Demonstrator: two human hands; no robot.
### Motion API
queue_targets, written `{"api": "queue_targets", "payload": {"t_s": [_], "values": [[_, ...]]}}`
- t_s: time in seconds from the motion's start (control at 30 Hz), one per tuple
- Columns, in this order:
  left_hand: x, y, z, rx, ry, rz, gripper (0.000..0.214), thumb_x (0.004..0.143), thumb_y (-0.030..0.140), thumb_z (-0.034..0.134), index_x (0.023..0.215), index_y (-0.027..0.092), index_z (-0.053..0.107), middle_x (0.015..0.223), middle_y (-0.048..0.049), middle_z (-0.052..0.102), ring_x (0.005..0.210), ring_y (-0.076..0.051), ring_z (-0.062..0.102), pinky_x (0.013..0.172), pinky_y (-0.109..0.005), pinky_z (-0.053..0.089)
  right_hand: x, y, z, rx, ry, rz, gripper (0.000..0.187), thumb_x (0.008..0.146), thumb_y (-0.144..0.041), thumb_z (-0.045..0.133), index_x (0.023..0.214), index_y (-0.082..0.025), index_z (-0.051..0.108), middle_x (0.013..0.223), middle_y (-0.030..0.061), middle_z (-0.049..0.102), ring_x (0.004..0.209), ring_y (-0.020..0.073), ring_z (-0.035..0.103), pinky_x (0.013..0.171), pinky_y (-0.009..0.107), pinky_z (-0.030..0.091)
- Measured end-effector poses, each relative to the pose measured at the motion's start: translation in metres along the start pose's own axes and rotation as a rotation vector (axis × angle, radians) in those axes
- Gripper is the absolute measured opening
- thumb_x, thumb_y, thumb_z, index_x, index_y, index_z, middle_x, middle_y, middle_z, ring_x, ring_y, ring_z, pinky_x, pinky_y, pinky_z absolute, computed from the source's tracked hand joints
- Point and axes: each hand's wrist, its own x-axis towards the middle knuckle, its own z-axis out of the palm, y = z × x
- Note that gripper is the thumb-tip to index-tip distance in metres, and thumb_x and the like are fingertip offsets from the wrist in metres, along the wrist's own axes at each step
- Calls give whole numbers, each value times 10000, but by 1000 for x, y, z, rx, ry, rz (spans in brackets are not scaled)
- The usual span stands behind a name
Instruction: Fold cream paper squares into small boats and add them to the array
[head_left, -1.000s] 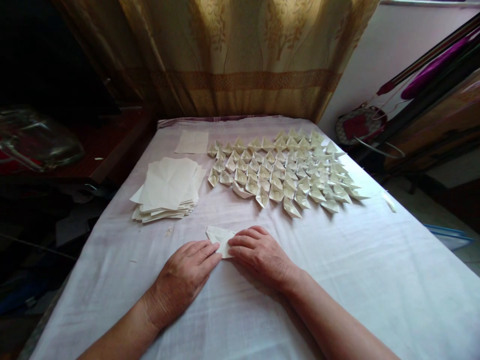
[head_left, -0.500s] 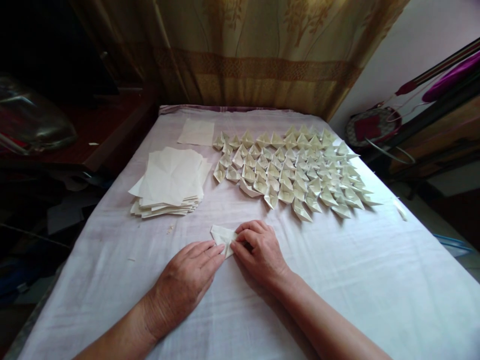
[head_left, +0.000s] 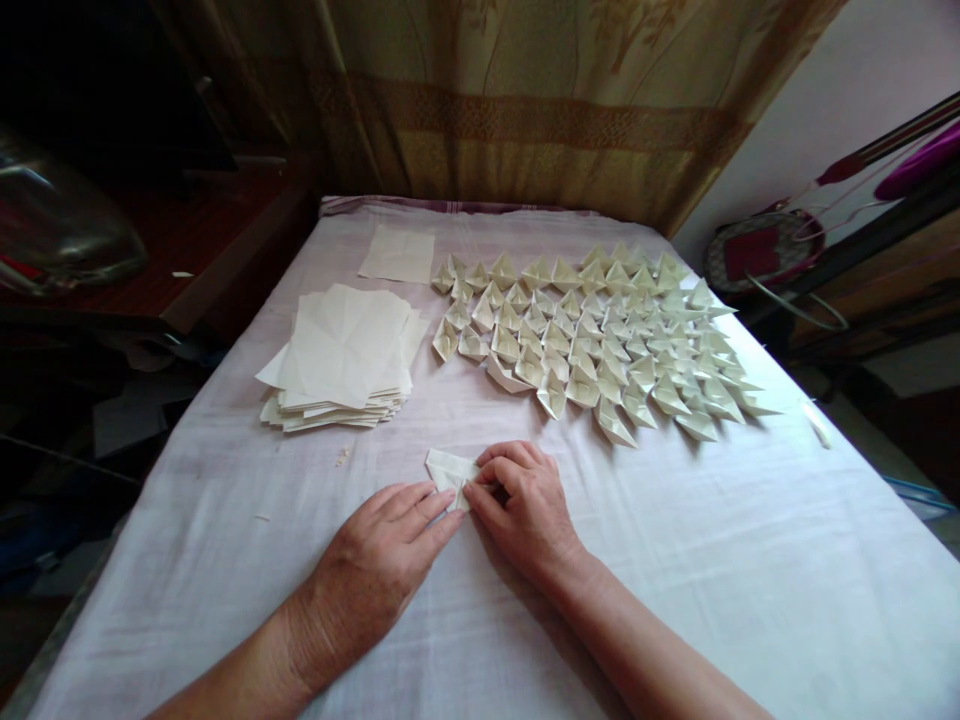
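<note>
A: Work in hand?

B: Near the middle of the white cloth (head_left: 637, 590): a small, partly folded paper piece (head_left: 445, 466), lying between left hand (head_left: 379, 550) and right hand (head_left: 529, 510), touched by both.

A: State of the fingers?

B: On the left hand, nearly straight and close together, tips laid on the near left part of the piece; any grip by the thumb, impossible to tell. On the right hand, bent, with thumb and forefinger apparently pinching the right side of the piece; exact contact partly hidden.

A: Done, by appearance?

B: At far right: a broad array of folded paper boats (head_left: 582, 386), hollow and peaked, set close together in uneven rows. Too crowded for a sure count.

A: Left to do?

B: First, the piece under the fingers: flat beside the hollow boats, hence judged midway. Next, at left, beyond the left hand: a thick, untidy stack of paper sheets (head_left: 346, 345), creased on top but flat, presumably awaiting folding. Farther off, beyond the stack: a single sheet (head_left: 399, 254), likewise flat, lying just left of the array.
</note>
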Motion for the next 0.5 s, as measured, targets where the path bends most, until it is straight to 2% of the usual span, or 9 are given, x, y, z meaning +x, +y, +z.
{"api": "queue_targets", "payload": {"t_s": [0.1,0.27,0.5], "values": [[-1,1,2,4,7,-4,365,950,106,431,1226,184,656,1205,-74,703,1147,-217,616,1005,-401,516,0,0,0,-9,4,-6,148,787,-173,721,688,-218,620,874,19,694,872,208,593,803,378,380],[-2,0,5,-18,32,-13,314,950,127,466,1178,202,669,1222,-42,696,1267,-229,545,1131,-439,412,0,1,1,1,12,-15,142,810,-205,699,696,-223,617,871,30,696,873,219,593,796,382,381],[1,-1,3,-6,5,23,317,964,114,428,1195,175,637,1290,-42,669,1230,-208,574,1120,-420,405,-1,-1,2,0,18,-12,146,802,-173,696,696,-215,605,873,29,691,874,214,590,795,376,373]]}}
